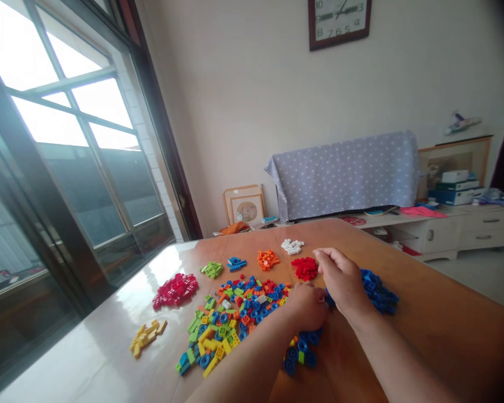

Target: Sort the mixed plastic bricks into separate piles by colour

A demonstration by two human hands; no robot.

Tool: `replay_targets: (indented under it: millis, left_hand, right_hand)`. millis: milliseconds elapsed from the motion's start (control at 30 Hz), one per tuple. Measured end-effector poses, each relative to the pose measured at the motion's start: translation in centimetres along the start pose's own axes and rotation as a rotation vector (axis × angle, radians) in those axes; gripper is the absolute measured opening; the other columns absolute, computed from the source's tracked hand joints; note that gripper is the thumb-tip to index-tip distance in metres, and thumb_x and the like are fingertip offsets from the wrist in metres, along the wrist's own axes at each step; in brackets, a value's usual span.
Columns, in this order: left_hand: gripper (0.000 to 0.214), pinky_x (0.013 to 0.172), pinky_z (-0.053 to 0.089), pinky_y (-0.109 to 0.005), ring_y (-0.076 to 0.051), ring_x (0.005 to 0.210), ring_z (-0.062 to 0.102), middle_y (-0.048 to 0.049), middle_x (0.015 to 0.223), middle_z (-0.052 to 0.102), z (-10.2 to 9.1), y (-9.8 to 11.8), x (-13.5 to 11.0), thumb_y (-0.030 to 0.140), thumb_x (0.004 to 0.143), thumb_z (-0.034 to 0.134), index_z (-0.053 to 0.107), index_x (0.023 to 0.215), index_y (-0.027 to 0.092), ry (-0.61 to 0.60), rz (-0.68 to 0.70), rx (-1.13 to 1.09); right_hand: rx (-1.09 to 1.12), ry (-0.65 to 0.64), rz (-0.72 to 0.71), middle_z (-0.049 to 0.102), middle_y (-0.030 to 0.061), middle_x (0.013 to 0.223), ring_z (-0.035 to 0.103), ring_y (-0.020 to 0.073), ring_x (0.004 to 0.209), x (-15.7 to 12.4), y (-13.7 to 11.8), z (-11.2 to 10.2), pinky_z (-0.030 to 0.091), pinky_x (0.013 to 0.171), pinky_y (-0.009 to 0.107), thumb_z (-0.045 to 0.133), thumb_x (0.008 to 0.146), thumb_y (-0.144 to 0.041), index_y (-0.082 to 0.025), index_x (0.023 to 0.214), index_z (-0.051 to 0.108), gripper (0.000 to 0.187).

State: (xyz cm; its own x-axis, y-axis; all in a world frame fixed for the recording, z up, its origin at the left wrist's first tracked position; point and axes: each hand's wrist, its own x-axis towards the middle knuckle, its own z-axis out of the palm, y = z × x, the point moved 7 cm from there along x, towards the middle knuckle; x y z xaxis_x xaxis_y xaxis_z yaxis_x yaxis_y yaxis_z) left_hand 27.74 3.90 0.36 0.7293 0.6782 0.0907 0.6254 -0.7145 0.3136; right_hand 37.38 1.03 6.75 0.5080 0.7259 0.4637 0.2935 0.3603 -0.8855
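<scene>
A mixed pile of small toy building bricks (218, 330) lies in the middle of the table, with yellow, green, blue, orange and red pieces. My left hand (308, 307) is at the pile's right side, its fingers curled and partly hidden; what they hold does not show. Farther right, my right hand (340, 275) is raised beside a small heap of red bricks (304, 268). Its thumb and forefinger are pinched together, and anything between them is too small to make out. Blue pieces (378, 294) form a heap just beyond my right wrist.
Around the mixed pile are crimson (175, 291), yellow (147, 337), light green (212, 270), small blue (236, 263), orange (267, 259) and white (293, 246) heaps. Behind the table (437, 313) stand a cloth-covered object (348, 176) and a low white cabinet (466, 226). Glass doors (75, 151) are at left.
</scene>
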Motion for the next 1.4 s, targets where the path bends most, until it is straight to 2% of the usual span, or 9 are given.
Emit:
replay_targets:
  millis: [167,367,433,633,800,967,1100,1267,1400]
  left_hand:
    - [0.030,0.086,0.049,-0.041,-0.028,0.097,0.058,-0.0124,0.110,0.064,0.0,-0.1,-0.1,0.039,0.086,0.055,0.070,0.104,0.020,0.009,-0.058,-0.004]
    - [0.034,0.091,0.048,-0.041,-0.027,0.100,0.059,-0.0086,0.114,0.066,-2.3,-0.8,-2.9,0.034,0.088,0.052,0.068,0.117,0.028,0.091,-0.064,-0.054]
    - [0.036,0.092,0.047,-0.041,-0.028,0.103,0.059,-0.0086,0.116,0.066,-3.6,-1.7,-4.4,0.034,0.090,0.049,0.068,0.121,0.030,0.107,-0.074,-0.034]
    - [0.027,0.094,0.043,-0.047,-0.032,0.106,0.057,-0.0097,0.110,0.068,-6.6,-6.6,-9.2,0.032,0.090,0.051,0.070,0.108,0.028,0.102,-0.222,0.200]
    - [0.027,0.095,0.042,-0.045,-0.030,0.108,0.057,-0.0078,0.113,0.067,-6.6,-9.5,-11.8,0.031,0.090,0.051,0.070,0.109,0.028,0.159,-0.296,0.231]
    - [0.042,0.101,0.038,-0.044,-0.029,0.115,0.056,-0.0055,0.123,0.067,-6.3,-11.0,-12.6,0.025,0.086,0.053,0.063,0.126,0.031,0.207,-0.318,0.179]
    - [0.048,0.102,0.037,-0.045,-0.030,0.118,0.056,-0.0068,0.127,0.065,-6.6,-12.0,-12.8,0.028,0.083,0.057,0.059,0.131,0.030,0.199,-0.348,0.164]
    - [0.033,0.097,0.039,-0.043,-0.029,0.111,0.058,-0.0063,0.116,0.067,-6.9,-12.0,-12.9,0.027,0.083,0.056,0.065,0.115,0.029,0.199,-0.360,0.197]
    - [0.019,0.095,0.040,-0.041,-0.028,0.107,0.057,-0.0064,0.109,0.067,-6.9,-11.8,-12.8,0.033,0.085,0.058,0.067,0.100,0.026,0.206,-0.379,0.229]
  right_hand:
    - [-0.076,-0.044,0.014,0.056,-0.0030,0.060,0.050,0.0149,0.059,-0.2,0.4,0.3,0.040,0.059,0.025,0.057,0.088,-0.054,-0.020,0.082,0.066,0.036]
    - [-0.127,-0.088,-0.002,0.062,-0.0011,0.062,0.057,0.0174,0.063,-0.3,1.0,1.0,0.043,0.062,0.027,0.054,0.088,-0.055,-0.021,0.086,0.068,0.037]
    - [-0.132,-0.114,-0.003,0.064,-0.0001,0.064,0.059,0.0181,0.065,-0.4,1.1,1.3,0.043,0.064,0.027,0.053,0.089,-0.054,-0.021,0.087,0.068,0.037]
    - [-0.239,-0.261,-0.091,0.065,-0.0004,0.065,0.055,0.0167,0.064,-1.3,1.2,3.3,0.039,0.061,0.026,0.048,0.091,-0.050,-0.020,0.080,0.067,0.037]
    - [-0.381,-0.477,-0.107,0.061,-0.0019,0.062,0.053,0.0151,0.061,-2.4,3.0,5.3,0.033,0.056,0.025,0.048,0.091,-0.042,-0.021,0.073,0.062,0.031]
    - [-0.607,-0.622,0.006,0.056,-0.0019,0.054,0.046,0.0120,0.048,-2.8,5.6,5.2,0.021,0.051,0.025,0.046,0.090,-0.031,-0.021,0.067,0.056,0.027]
    - [-0.704,-0.603,0.017,0.055,-0.0011,0.053,0.044,0.0110,0.045,-2.7,5.9,4.5,0.016,0.053,0.027,0.047,0.089,-0.025,-0.021,0.067,0.056,0.024]
    - [-0.871,-0.530,-0.094,0.056,0.0024,0.056,0.047,0.0141,0.053,-2.3,5.2,3.8,0.016,0.056,0.030,0.046,0.089,-0.026,-0.021,0.062,0.052,0.029]
    - [-0.911,-0.537,-0.093,0.059,0.0037,0.058,0.048,0.0153,0.057,-2.2,5.2,3.5,0.016,0.057,0.030,0.048,0.088,-0.026,-0.021,0.062,0.053,0.027]
